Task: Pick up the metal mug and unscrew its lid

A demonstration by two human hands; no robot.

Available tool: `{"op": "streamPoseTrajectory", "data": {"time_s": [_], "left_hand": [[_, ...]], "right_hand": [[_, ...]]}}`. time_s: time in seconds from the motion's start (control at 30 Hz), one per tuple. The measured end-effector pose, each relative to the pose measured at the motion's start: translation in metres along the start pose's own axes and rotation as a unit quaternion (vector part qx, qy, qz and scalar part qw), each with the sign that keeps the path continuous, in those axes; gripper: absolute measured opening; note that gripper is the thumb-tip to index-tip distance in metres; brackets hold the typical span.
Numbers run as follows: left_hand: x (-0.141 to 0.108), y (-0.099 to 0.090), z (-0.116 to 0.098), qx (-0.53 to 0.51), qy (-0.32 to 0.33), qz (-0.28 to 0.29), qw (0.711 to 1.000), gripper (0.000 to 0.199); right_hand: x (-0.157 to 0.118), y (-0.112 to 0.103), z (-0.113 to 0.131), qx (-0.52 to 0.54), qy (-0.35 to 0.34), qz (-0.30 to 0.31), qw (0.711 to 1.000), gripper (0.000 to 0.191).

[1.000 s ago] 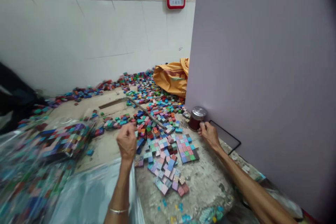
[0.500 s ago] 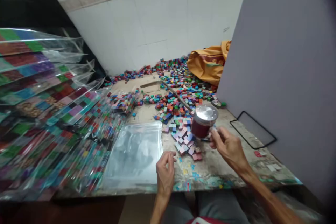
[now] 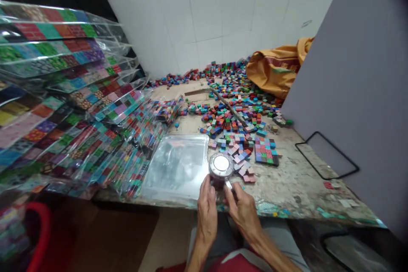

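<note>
A mug with a round metal lid [image 3: 221,165] stands upright near the table's front edge, between my two hands. My right hand [image 3: 242,208] is closed on its handle at the right. On the mug's left side rests my left hand [image 3: 207,204], its fingers stretched out and close together against the mug. Just left of the mug lies a stack of clear plastic bags [image 3: 178,165]. Loose small coloured cubes [image 3: 242,165] lie behind and to the right of it, beside a flat block of joined cubes [image 3: 266,151].
Bagged sheets of coloured cubes [image 3: 79,93] are piled high at the left. A yellow cloth bag [image 3: 276,70] sits at the back right. A thin stick [image 3: 229,108] lies among the cubes, and a black wire frame [image 3: 325,157] leans at the right.
The mug has come left and toward me with my right hand on its handle. My left hand now touches its side. The view has shifted, and the flat cube block has come into sight.
</note>
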State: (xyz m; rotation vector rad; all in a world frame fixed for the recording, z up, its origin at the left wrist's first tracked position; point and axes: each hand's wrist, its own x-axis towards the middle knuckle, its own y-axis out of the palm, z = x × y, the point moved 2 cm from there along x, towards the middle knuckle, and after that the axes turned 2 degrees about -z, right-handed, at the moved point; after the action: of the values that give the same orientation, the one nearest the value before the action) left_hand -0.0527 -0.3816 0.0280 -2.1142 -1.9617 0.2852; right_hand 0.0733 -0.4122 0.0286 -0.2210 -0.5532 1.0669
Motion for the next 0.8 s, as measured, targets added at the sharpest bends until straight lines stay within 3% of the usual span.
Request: {"op": "streamPoseTrajectory", "data": {"time_s": [0.17,0.23,0.37,0.5,0.57,0.67,0.8], "left_hand": [[0.0,0.003,0.002,0.034,0.021,0.0,0.999,0.062],[0.002,0.005,0.001,0.052,0.042,-0.011,0.998,0.063],[0.008,0.01,0.004,0.097,0.057,-0.048,0.993,0.06],[0.007,0.019,0.012,0.135,0.061,-0.07,0.986,0.056],[0.005,0.025,0.016,0.144,0.055,-0.078,0.985,0.06],[0.005,0.032,0.017,0.148,0.024,-0.102,0.983,0.063],[0.011,0.033,0.008,0.14,0.027,-0.112,0.983,0.052]], "right_hand": [[-0.006,0.022,0.0,0.005,-0.017,-0.012,1.0,0.024],[-0.008,0.028,0.002,0.044,-0.043,0.012,0.998,0.018],[-0.007,0.016,0.002,0.033,-0.124,0.068,0.989,0.026],[0.022,-0.018,0.005,-0.07,-0.121,-0.002,0.99,0.03],[0.045,-0.023,0.015,-0.103,-0.159,-0.016,0.982,0.048],[0.075,-0.007,0.031,-0.18,-0.215,0.028,0.959,0.064],[0.094,0.015,0.039,-0.281,-0.227,0.101,0.927,0.048]]}}
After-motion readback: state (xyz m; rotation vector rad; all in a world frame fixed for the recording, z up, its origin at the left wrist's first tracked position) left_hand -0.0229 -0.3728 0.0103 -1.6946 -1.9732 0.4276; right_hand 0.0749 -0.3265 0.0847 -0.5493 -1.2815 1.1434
